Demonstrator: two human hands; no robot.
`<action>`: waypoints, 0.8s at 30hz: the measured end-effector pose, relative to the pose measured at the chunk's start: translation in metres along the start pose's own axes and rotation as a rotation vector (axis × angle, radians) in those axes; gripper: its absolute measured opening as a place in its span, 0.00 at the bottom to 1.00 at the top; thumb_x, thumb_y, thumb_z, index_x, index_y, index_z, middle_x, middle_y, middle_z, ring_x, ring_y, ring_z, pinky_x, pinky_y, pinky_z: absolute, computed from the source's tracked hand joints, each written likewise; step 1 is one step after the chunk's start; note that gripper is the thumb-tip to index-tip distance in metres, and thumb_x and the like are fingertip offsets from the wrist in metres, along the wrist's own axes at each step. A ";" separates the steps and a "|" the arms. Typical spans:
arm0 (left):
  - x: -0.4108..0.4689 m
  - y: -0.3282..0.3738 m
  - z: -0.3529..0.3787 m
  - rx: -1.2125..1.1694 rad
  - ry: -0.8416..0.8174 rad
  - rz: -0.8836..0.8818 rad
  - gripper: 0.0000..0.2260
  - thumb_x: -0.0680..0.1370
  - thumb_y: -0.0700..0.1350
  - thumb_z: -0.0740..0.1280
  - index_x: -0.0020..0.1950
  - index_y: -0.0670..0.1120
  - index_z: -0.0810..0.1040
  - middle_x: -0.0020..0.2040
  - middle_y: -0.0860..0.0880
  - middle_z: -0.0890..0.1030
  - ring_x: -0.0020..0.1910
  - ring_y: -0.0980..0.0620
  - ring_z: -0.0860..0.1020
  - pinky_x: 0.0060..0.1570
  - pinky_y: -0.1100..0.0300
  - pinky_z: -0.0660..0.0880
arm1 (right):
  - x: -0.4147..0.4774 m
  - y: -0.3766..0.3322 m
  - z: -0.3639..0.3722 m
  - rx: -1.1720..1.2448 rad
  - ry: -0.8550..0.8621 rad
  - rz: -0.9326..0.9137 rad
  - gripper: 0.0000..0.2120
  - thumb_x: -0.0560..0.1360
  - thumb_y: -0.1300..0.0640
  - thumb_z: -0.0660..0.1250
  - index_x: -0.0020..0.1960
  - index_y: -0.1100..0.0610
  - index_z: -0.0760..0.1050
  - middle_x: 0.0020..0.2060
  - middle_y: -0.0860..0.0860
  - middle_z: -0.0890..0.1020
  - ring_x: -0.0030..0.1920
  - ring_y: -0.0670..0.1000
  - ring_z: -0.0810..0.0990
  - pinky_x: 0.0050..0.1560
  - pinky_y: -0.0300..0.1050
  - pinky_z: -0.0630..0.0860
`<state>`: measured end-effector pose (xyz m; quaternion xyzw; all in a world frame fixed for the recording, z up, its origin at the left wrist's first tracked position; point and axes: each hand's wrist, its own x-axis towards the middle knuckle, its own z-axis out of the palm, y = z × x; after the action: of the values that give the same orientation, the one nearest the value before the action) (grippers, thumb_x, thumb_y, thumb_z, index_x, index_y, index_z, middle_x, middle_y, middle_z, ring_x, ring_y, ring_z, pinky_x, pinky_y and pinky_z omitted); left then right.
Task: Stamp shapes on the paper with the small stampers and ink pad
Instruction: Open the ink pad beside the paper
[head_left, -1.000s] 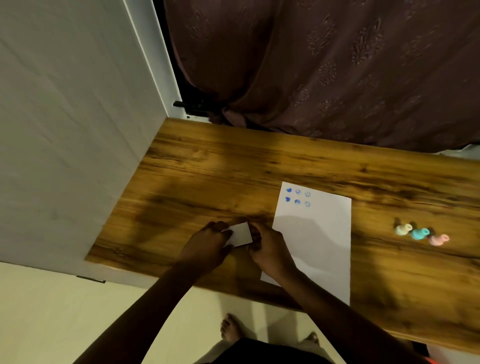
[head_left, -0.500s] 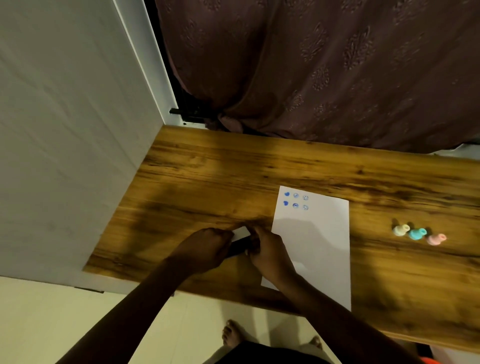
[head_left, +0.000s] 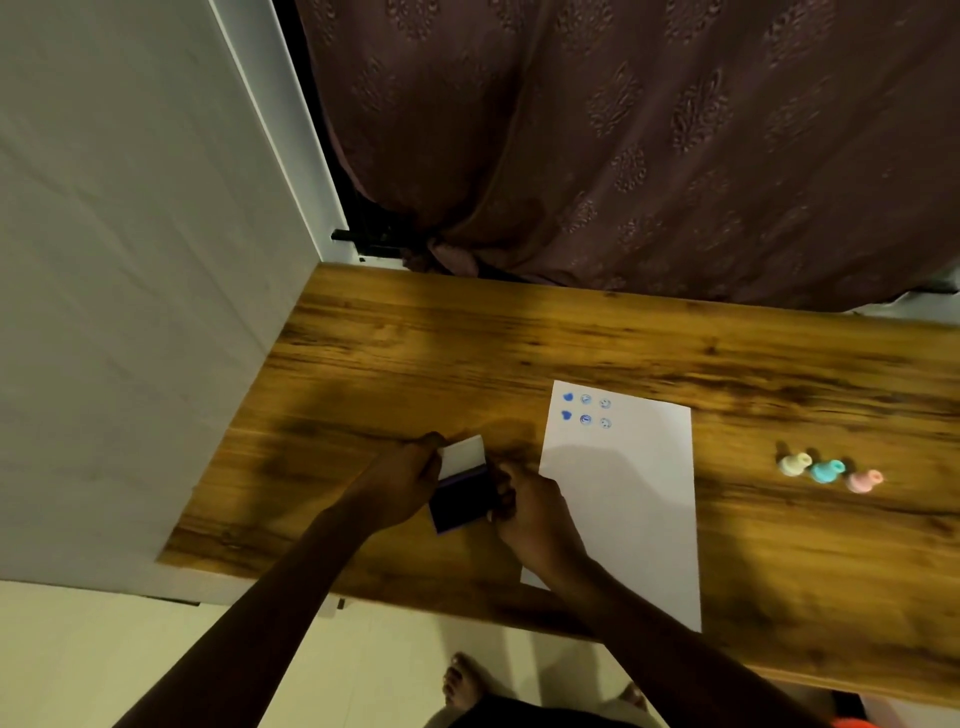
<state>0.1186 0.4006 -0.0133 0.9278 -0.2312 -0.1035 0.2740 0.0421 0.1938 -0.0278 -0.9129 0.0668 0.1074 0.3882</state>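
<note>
A small ink pad (head_left: 462, 496) lies open on the wooden table (head_left: 571, 343), its white lid tipped up at the far side and its dark blue pad showing. My left hand (head_left: 397, 480) grips its left side and lid. My right hand (head_left: 530, 506) holds its right side. Just to the right lies a white sheet of paper (head_left: 623, 499) with several blue stamped marks (head_left: 586, 410) in its top left corner. Three small stampers lie in a row at the right: a cream stamper (head_left: 794, 463), a teal stamper (head_left: 827, 471) and a pink stamper (head_left: 863, 480).
A white cabinet side (head_left: 130, 312) stands against the table's left edge. A dark patterned curtain (head_left: 623, 145) hangs behind the table. The near table edge runs below my forearms, with the floor and my bare foot (head_left: 462, 686) beneath.
The ink pad was shut, showing only its white lid. Now its lid is lifted back and the dark blue pad is uncovered between my hands.
</note>
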 end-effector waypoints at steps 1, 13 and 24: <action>0.001 -0.001 0.000 0.001 0.010 0.004 0.16 0.84 0.48 0.57 0.66 0.45 0.77 0.51 0.41 0.85 0.45 0.42 0.85 0.43 0.44 0.83 | 0.000 0.000 0.000 0.006 0.000 -0.002 0.28 0.76 0.58 0.72 0.74 0.50 0.68 0.63 0.49 0.80 0.65 0.51 0.79 0.69 0.50 0.75; 0.019 -0.001 0.004 0.052 0.041 -0.143 0.16 0.84 0.48 0.62 0.69 0.43 0.78 0.63 0.42 0.80 0.60 0.44 0.78 0.55 0.54 0.75 | 0.001 0.000 0.002 -0.004 -0.012 0.007 0.27 0.77 0.58 0.71 0.74 0.51 0.68 0.66 0.49 0.78 0.67 0.51 0.78 0.72 0.49 0.72; 0.023 0.001 0.006 0.122 0.023 -0.191 0.15 0.83 0.50 0.64 0.64 0.43 0.81 0.57 0.42 0.79 0.57 0.42 0.77 0.53 0.51 0.75 | 0.003 0.002 0.003 -0.014 -0.002 0.015 0.26 0.78 0.57 0.71 0.74 0.51 0.69 0.68 0.49 0.78 0.68 0.52 0.77 0.72 0.51 0.71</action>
<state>0.1362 0.3860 -0.0191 0.9617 -0.1444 -0.1041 0.2084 0.0437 0.1946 -0.0322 -0.9149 0.0727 0.1115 0.3812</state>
